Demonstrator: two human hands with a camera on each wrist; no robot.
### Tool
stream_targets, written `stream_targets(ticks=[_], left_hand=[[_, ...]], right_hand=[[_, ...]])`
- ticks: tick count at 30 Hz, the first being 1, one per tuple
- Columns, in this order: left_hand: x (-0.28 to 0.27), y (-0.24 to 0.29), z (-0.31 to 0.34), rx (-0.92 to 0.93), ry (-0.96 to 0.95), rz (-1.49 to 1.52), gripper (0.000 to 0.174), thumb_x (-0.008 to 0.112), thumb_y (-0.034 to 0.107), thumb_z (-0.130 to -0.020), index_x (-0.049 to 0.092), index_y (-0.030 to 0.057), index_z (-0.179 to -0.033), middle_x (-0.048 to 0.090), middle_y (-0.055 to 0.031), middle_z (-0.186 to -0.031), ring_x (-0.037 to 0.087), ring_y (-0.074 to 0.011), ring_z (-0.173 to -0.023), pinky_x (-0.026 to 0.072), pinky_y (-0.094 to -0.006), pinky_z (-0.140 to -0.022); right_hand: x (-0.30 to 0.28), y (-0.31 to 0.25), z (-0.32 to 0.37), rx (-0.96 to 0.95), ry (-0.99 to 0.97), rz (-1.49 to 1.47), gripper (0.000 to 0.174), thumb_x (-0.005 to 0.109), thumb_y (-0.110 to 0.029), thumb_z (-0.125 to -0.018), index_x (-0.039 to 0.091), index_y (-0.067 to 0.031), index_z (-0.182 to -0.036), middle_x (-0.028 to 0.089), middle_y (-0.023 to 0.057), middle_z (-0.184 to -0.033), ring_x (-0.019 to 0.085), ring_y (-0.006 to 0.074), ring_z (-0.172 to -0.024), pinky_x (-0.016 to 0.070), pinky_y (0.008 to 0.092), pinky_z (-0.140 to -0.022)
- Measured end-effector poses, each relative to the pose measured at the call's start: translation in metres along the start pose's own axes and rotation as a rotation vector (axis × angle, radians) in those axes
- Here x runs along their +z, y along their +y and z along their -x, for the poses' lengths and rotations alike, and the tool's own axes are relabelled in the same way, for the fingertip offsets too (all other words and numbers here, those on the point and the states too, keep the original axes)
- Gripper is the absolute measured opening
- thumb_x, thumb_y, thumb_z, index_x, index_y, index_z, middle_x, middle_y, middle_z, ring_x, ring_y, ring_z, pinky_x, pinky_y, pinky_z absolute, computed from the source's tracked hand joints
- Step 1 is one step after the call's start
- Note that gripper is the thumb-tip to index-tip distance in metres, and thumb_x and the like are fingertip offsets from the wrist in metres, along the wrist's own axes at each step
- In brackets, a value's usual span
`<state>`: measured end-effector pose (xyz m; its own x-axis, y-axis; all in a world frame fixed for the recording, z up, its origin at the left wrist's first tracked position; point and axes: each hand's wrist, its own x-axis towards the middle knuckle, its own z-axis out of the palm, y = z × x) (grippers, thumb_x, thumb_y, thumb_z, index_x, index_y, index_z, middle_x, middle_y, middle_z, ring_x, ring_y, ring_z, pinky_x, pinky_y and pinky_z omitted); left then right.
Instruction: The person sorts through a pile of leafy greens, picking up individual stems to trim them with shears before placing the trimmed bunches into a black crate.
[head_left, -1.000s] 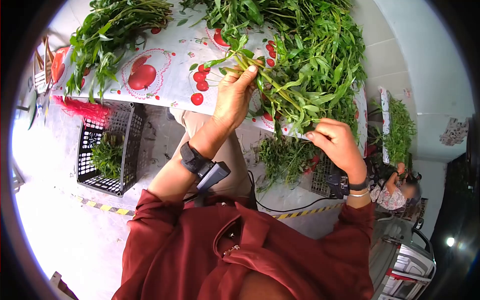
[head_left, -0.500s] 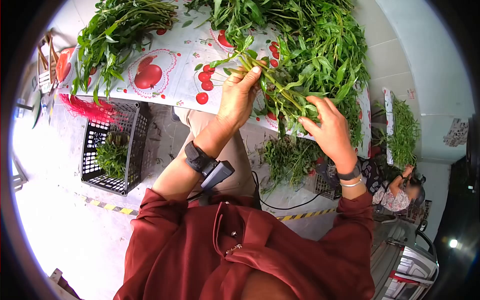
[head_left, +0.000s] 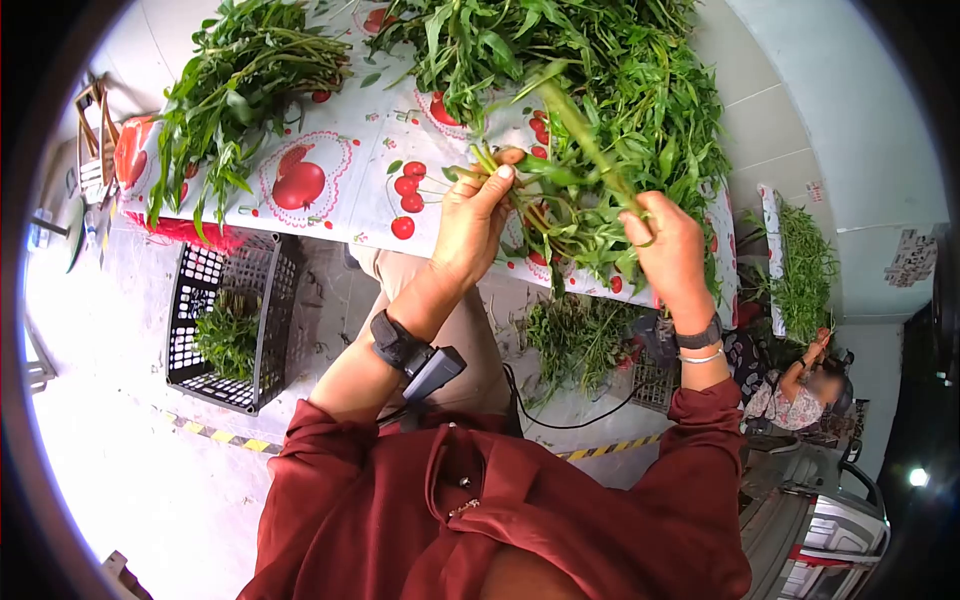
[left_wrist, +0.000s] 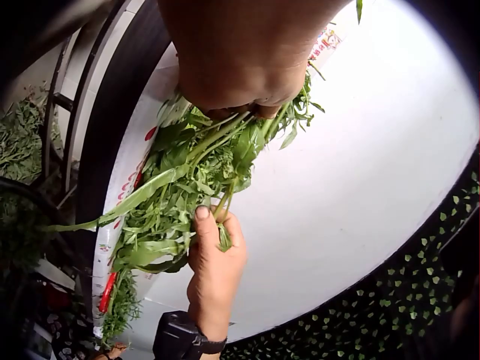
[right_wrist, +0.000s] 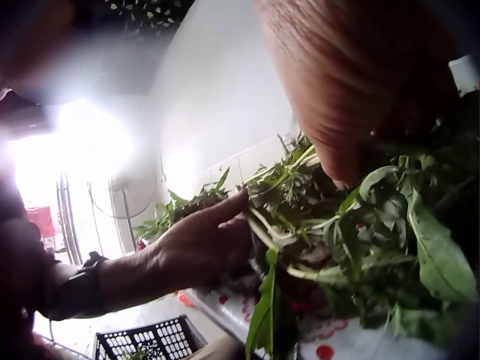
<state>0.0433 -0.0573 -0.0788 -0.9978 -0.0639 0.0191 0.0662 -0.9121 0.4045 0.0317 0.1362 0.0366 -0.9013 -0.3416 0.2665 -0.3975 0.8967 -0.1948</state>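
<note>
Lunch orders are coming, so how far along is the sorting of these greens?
One heap lies apart to the left, looking done. The left hand grips a bunch of stems; the right hand pinches one raised stalk. The large pile behind looks unsorted, so much is probably left.

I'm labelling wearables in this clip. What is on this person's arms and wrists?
Dark red sleeves, pushed up, cover both arms. Behind the left hand sits a black strap with a black camera unit; behind the right hand, a black band and a thin pale bangle.
</note>
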Motion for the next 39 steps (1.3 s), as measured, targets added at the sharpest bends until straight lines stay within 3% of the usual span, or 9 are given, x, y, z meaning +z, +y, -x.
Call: stream_targets(ticks=[2,4,11,17,22,26,30,34,39], left_hand=[[-0.002,-0.002,-0.001,0.004,-0.001,0.007,0.022,0.055,0.013,-0.089,0.058,0.0021,-0.107,0.054,0.0027,-0.084,0.046,-0.005,-0.072,0.0408,-0.0198,-0.071],[-0.005,-0.003,-0.002,-0.016,0.024,-0.012,0.021,0.056,0.014,-0.088,0.059,0.0034,-0.106,0.052,0.0047,-0.08,0.042,-0.0034,-0.067,0.0371,-0.0179,-0.065],[-0.005,-0.003,-0.002,-0.028,0.008,-0.019,0.021,0.055,0.015,-0.089,0.059,0.0029,-0.106,0.051,0.0046,-0.081,0.041,-0.0038,-0.067,0.0357,-0.0183,-0.065],[-0.009,-0.005,-0.004,-0.033,-0.025,0.009,0.028,0.051,0.014,-0.091,0.052,0.002,-0.116,0.053,0.0026,-0.085,0.046,-0.0047,-0.074,0.0423,-0.0195,-0.073],[0.005,0.003,0.003,-0.034,-0.008,0.057,0.023,0.053,0.014,-0.09,0.055,0.003,-0.11,0.052,0.004,-0.084,0.042,-0.0034,-0.071,0.0382,-0.0182,-0.067],[-0.007,-0.005,-0.004,-0.021,0.056,-0.011,0.018,0.058,0.015,-0.087,0.059,0.0046,-0.102,0.048,0.0064,-0.078,0.039,-0.0043,-0.068,0.0342,-0.0177,-0.064],[0.0,-0.004,-0.004,-0.019,0.111,-0.023,0.017,0.057,0.013,-0.087,0.059,0.0046,-0.102,0.053,0.0031,-0.081,0.046,-0.0067,-0.072,0.0414,-0.0213,-0.071],[-0.004,-0.003,-0.005,-0.015,0.08,-0.005,0.017,0.057,0.013,-0.087,0.058,0.0042,-0.102,0.054,0.0016,-0.083,0.05,-0.0079,-0.076,0.0446,-0.0227,-0.073],[-0.006,-0.002,-0.005,-0.002,0.083,0.021,0.019,0.055,0.013,-0.088,0.056,0.0046,-0.105,0.057,-0.0008,-0.093,0.053,-0.0103,-0.083,0.0448,-0.0246,-0.076]], right_hand=[[-0.016,0.006,-0.005,0.002,0.075,0.067,0.014,0.064,-0.016,-0.077,0.056,-0.0069,-0.085,0.058,0.0111,-0.072,0.057,0.0294,-0.062,0.0443,0.0362,-0.055],[-0.026,0.015,-0.007,-0.052,0.195,0.138,0.013,0.063,-0.01,-0.078,0.056,-0.0021,-0.084,0.048,0.0097,-0.062,0.043,0.0153,-0.05,0.0365,0.0298,-0.048],[-0.015,0.019,-0.005,-0.19,0.189,0.247,0.013,0.063,-0.017,-0.077,0.055,-0.0088,-0.084,0.059,0.0086,-0.078,0.058,0.0303,-0.064,0.0461,0.0383,-0.055],[0.02,-0.004,-0.004,-0.353,0.039,0.118,0.014,0.063,-0.013,-0.076,0.054,-0.0087,-0.084,0.054,0.0077,-0.075,0.057,0.0292,-0.064,0.0462,0.0367,-0.053],[0.035,-0.005,-0.007,-0.398,-0.037,0.059,0.015,0.064,-0.013,-0.076,0.052,-0.0082,-0.083,0.051,0.009,-0.075,0.057,0.0308,-0.066,0.0457,0.0386,-0.054],[0.04,0.006,-0.002,-0.297,-0.081,-0.221,0.031,0.066,-0.014,-0.075,0.055,-0.0081,-0.104,0.055,0.0113,-0.083,0.056,0.0277,-0.066,0.0465,0.0341,-0.059],[0.008,0.015,0.013,-0.022,-0.004,-0.544,0.041,0.065,-0.005,-0.077,0.052,-0.0074,-0.116,0.05,-0.0004,-0.07,0.046,0.0058,-0.058,0.0399,0.0207,-0.053],[-0.021,0.036,0.039,0.153,0.257,-0.679,0.028,0.058,-0.002,-0.082,0.053,-0.0031,-0.11,0.051,-0.0033,-0.071,0.046,0.0029,-0.06,0.0389,0.018,-0.053],[-0.016,0.082,0.078,0.349,0.095,-0.517,0.01,0.057,-0.002,-0.082,0.06,0.0,-0.091,0.052,-0.0009,-0.073,0.048,0.0047,-0.063,0.0392,0.0195,-0.055]])
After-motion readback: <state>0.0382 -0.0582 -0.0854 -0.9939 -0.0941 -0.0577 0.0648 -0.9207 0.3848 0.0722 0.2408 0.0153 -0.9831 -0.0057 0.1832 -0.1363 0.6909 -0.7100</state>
